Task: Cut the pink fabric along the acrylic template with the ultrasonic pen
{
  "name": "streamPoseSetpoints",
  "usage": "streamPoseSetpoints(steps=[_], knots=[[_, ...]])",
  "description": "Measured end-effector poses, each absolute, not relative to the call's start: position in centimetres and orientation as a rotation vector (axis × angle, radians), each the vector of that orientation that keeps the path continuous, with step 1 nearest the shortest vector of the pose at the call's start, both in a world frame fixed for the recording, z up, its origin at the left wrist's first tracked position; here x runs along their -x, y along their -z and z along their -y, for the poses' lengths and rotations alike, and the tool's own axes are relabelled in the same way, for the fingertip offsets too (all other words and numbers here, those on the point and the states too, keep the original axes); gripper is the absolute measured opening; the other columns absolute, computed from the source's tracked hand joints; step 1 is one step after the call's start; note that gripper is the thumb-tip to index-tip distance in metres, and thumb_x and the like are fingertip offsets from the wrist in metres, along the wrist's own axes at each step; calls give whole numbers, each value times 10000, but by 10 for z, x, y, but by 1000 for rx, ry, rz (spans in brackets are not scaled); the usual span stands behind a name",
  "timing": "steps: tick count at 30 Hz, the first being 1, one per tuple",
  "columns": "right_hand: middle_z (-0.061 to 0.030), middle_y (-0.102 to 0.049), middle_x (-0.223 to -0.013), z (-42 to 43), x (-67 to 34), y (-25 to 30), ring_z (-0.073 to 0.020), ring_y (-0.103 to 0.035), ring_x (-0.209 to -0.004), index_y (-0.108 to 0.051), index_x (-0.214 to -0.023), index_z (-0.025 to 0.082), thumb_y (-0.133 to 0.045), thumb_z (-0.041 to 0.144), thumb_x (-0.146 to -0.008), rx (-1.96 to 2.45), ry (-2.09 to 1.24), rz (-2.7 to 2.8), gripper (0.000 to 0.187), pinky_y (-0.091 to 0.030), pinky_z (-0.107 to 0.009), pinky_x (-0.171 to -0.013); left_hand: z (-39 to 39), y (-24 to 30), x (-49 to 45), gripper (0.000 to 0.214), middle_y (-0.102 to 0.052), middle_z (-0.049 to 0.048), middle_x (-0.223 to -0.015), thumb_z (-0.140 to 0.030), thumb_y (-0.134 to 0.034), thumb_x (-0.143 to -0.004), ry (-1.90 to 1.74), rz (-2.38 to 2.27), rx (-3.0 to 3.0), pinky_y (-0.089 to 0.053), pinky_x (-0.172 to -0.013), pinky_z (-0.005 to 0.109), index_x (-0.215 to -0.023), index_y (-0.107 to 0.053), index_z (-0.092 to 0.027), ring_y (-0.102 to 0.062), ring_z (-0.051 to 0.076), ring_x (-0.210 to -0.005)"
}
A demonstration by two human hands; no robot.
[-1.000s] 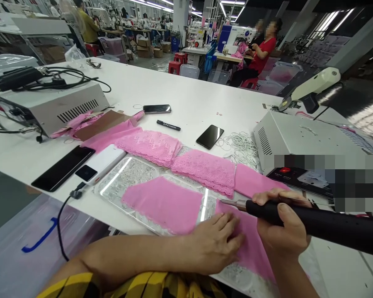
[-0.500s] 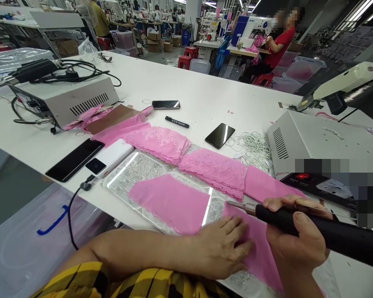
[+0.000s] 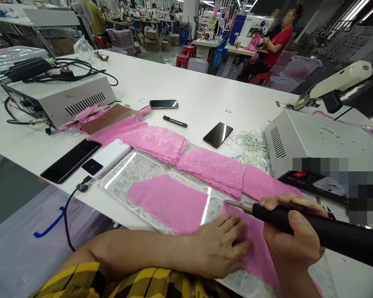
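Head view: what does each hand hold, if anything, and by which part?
Right hand: a tool, by its black handle near the metal tip. Left hand: nothing visible; rests on pink fabric.

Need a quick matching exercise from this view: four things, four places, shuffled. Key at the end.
Things
1. Bare left grip
2. Black-handled tool with a pointed metal tip
3. Slim black marker pen
4. Loose tangle of thin pale cord

Places
A. On the table between two small dark-screened phones
B. Beside the vented pale grey box on the right
C. On a smooth pink fabric piece
D. In the bare right grip

Pairs: 1-C, 2-D, 3-A, 4-B
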State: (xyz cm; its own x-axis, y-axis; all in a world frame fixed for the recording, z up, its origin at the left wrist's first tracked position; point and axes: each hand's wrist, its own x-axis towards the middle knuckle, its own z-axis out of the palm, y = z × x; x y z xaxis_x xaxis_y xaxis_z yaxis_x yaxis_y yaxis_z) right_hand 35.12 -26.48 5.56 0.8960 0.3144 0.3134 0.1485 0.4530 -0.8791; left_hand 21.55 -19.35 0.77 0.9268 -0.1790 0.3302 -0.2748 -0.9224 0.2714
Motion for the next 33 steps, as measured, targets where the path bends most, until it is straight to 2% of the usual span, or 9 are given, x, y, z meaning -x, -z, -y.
streamPoseSetpoints(steps=[16,22,29,33], knots=[[33,-570,-733,264,-350,-54,-140,-578,-580,-549,-770,210,-629,195,-682,1144,-65,588,119,-536,-372,-625,193,-7,-215,479,-526,225,-1370,-463,-509,-967,-419,321,-2799,-371,-1089,437,-1281,-568,-107,-520,338,-1273],[32,-571,-763,259,-348,-53,-132,-586,-574,-562,-815,212,-631,208,-707,1100,-46,581,128,-524,-359,-605,192,-9,-215,481,-527,225,-1380,-447,-505,-974,-388,326,-2810,-378,-1109,458,-1312,-544,-108,-500,342,-1311],[44,-561,-725,295,-372,-89,-124,-543,-512,-565,-762,213,-604,217,-623,1036,166,417,145,-482,-339,-563,191,-8,-211,474,-455,215,-1473,-408,-452,-1006,-361,319,-2836,-420,-1108,476,-1363,-512,-102,-412,360,-1393],[50,-545,-689,333,-392,-91,-124,-516,-483,-540,-721,219,-578,231,-566,1050,296,290,160,-452,-325,-525,195,-11,-220,466,-477,197,-1464,-393,-465,-1004,-348,387,-2871,-419,-1119,461,-1356,-525,-93,-435,339,-1382]])
